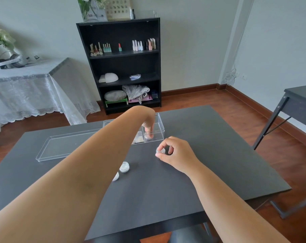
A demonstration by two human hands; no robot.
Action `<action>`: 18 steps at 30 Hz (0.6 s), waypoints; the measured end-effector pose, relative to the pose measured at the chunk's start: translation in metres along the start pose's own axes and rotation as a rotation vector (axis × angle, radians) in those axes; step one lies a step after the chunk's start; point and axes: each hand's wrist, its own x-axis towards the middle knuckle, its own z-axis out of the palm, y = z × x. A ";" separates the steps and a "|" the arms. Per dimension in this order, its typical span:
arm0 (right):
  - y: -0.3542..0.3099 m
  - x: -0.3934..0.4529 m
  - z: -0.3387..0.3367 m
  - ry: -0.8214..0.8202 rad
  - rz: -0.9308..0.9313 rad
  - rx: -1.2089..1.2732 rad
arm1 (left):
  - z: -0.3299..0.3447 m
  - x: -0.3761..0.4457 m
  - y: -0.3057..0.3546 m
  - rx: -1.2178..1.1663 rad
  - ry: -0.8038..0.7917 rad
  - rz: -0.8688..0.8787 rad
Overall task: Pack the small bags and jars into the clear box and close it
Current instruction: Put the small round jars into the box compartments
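Clear box (159, 127) on the dark table (210, 155), lid (64, 146) lying to its left. Left hand (147, 123) reaches into the right compartment, fingers on a jar (148, 137). Right hand (175, 153) pinches a second jar (160, 150) just before the box. Two jars (124, 167) remain nearer.

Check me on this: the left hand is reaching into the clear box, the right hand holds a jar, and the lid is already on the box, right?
Not quite. In the head view the lid lies flat on the table, left of the box, which is open. The rest holds: left hand in the box, right hand holding a jar.
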 end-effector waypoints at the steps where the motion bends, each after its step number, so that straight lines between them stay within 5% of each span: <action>1: 0.000 0.000 0.000 0.002 -0.001 0.002 | 0.000 0.000 -0.001 0.000 -0.002 0.003; 9: -0.001 -0.002 -0.003 0.049 -0.018 0.059 | 0.008 0.000 -0.012 -0.058 0.044 0.086; 14: -0.009 0.008 -0.017 0.222 0.043 0.307 | 0.017 -0.014 -0.028 -0.250 0.401 0.108; 18: -0.018 0.037 -0.033 0.188 0.004 0.237 | 0.041 -0.042 -0.040 -0.470 0.704 0.100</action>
